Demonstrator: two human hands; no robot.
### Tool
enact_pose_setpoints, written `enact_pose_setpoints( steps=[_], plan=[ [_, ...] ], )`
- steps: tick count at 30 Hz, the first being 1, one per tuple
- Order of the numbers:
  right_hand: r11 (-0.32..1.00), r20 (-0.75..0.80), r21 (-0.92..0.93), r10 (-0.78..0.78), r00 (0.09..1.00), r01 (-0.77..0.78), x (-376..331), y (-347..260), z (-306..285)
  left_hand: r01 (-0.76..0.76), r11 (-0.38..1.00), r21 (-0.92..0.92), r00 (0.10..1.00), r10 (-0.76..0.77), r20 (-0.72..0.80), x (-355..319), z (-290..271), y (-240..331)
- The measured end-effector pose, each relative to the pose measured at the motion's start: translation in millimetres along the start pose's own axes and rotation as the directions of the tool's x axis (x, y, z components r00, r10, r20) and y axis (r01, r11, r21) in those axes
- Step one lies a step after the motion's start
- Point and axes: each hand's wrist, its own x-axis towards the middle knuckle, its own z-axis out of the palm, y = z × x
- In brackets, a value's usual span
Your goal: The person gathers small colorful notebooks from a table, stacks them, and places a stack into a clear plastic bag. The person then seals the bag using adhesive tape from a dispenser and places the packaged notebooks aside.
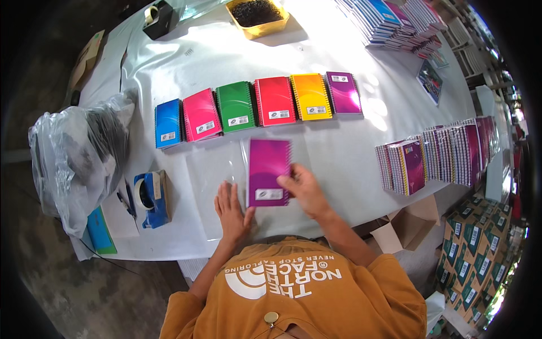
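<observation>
My right hand (305, 191) grips a purple spiral notebook (270, 161) by its wire-bound right edge, thumb on the cover. A white label sits near the notebook's lower end. Beside its lower left corner, my left hand (232, 212) lies with fingers stretched out on a clear plastic sheet or bag (206, 186). Beyond them runs a row of spiral notebook stacks: blue (167, 121), pink (200, 113), green (235, 101), red (274, 99), yellow (311, 93) and purple (343, 90).
A blue tape dispenser (161, 200) and a heap of clear plastic bags (84, 152) are at left. Wrapped notebooks (413, 166) stand at right; more are piled (384, 22) far right. A yellow tub (268, 31) and black dispenser (161, 20) sit at the back. An open carton (409, 226) is below the table edge.
</observation>
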Motion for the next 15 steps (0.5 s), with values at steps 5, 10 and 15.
enact_pose_setpoints(
  steps=[5,10,15],
  plan=[
    [0.432,-0.064,-0.902,-0.111,0.992,-0.010,2,27,5,-0.015,0.979,-0.205,0.979,-0.027,-0.200,-1,-10,4],
    [0.158,0.064,-0.980,-0.322,0.945,0.121,22,13,-8,-0.044,0.995,0.090,0.996,0.051,-0.068,-1,-2,6],
    [-0.116,0.238,-0.971,-0.550,0.800,0.210,24,57,-40,-0.057,0.992,0.114,0.996,0.064,-0.059,6,0,5]
  ],
)
